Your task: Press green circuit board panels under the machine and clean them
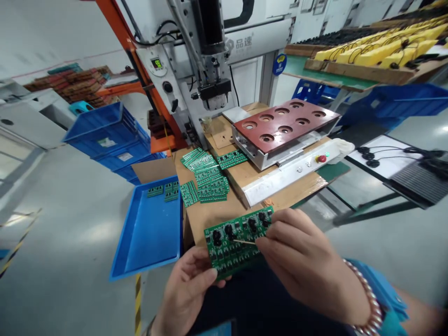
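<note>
A green circuit board (238, 240) with black blobs along its upper part is held up close to me. My left hand (192, 284) is closed on its lower left corner, thumb on the front face. In my right hand (304, 261) a thin pale stick (244, 241) is pinched, its tip touching the board near the second black blob from the left. The right fingers also lie over the board's right end. Beyond the board, a pile of green circuit boards (208, 175) lies on the brown table (203, 217), and another board (232, 159) rests beside the machine base.
A blue tray (154, 228) with several small boards stands at the left, near stacked blue crates (108, 135). Ahead are a machine head (213, 86) and a red-brown fixture plate (283, 122) with round recesses. A red button (321, 159) sits on the front rail.
</note>
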`<state>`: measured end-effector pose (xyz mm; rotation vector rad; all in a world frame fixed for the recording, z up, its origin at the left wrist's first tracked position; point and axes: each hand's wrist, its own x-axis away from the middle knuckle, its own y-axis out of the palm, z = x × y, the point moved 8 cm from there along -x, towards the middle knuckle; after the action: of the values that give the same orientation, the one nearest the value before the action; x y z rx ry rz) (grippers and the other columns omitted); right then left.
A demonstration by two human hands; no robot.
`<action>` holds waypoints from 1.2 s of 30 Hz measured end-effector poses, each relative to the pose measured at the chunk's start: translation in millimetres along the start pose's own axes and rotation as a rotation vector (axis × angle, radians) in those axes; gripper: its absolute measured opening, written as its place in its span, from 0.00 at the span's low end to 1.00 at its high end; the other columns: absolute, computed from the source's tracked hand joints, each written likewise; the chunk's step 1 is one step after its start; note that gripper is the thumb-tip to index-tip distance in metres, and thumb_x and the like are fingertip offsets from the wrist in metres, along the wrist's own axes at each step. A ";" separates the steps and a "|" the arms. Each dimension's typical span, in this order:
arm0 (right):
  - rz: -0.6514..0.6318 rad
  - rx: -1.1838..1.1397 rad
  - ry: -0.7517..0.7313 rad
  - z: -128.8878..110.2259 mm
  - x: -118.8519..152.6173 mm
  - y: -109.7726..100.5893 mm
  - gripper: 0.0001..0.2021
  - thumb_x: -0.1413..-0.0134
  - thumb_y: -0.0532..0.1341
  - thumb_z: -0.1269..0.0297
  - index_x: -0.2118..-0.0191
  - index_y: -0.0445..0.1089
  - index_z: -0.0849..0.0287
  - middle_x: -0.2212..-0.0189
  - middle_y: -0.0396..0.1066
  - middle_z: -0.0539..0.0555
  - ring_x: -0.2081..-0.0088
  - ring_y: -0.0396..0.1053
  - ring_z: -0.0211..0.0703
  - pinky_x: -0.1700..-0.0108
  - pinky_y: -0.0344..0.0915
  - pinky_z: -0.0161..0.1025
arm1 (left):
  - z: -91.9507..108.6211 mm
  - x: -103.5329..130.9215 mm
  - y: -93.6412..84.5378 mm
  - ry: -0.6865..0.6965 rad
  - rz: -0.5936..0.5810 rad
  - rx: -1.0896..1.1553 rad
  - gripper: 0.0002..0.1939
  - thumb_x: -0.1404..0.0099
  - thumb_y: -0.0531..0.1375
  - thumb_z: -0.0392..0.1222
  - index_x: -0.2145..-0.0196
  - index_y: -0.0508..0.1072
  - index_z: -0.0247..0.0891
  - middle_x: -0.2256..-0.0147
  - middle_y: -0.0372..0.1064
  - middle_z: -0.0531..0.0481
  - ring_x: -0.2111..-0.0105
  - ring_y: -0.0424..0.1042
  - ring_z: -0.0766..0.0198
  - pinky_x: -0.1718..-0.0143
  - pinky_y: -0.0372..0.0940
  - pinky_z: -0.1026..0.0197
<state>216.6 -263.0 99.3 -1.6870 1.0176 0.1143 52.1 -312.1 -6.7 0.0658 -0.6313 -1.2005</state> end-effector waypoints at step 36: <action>-0.032 0.023 -0.017 -3.8 -2.5 0.4 0.07 0.49 0.55 0.78 0.72 0.67 0.64 0.77 0.59 0.52 0.68 0.54 0.39 0.67 0.54 0.40 | 0.9 0.2 -1.1 0.007 0.013 -0.033 0.11 0.57 0.70 0.36 0.74 0.75 0.37 0.78 0.74 0.53 0.78 0.73 0.62 0.79 0.65 0.65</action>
<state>213.2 -264.8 101.8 -1.6782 0.9753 0.0961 50.8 -312.4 -6.3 0.0380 -0.6051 -1.1969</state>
